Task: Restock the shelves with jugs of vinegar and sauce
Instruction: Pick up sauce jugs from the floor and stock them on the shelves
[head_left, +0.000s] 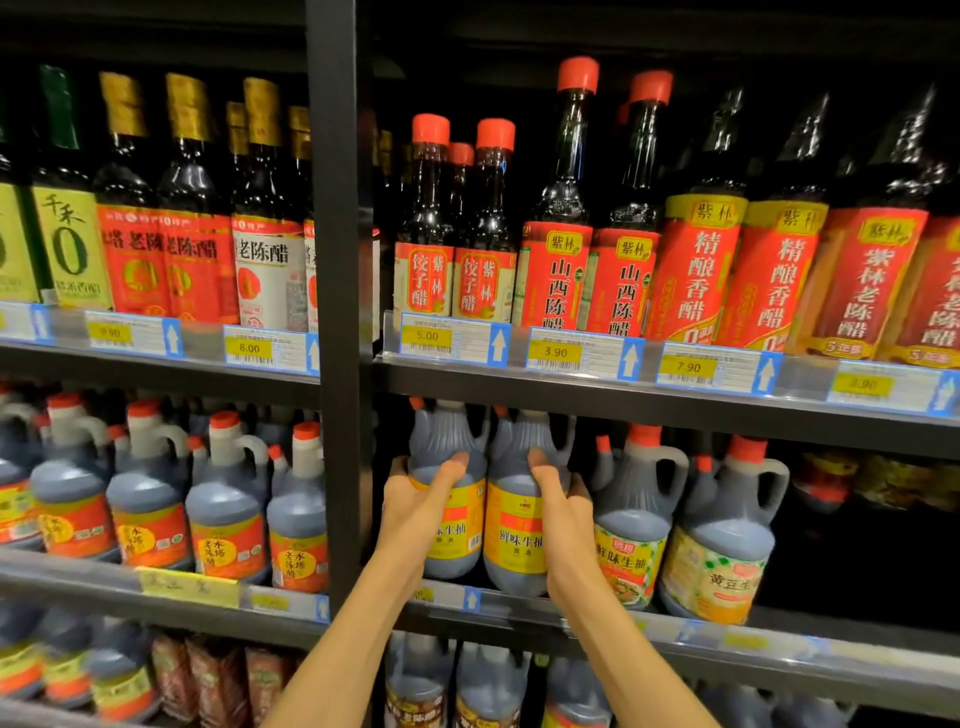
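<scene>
Each hand, left hand and right hand, wraps its fingers round a dark, yellow-labelled plastic sauce jug (left jug, right jug) on the middle shelf; full, they look heavy and slick, better gripped by the handle above the fingers.

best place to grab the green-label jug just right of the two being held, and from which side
Take the green-label jug by its loop handle, which sits high beside the neck on the jug's right. Come from the front, since the shelf above leaves little room over its red cap.
</scene>
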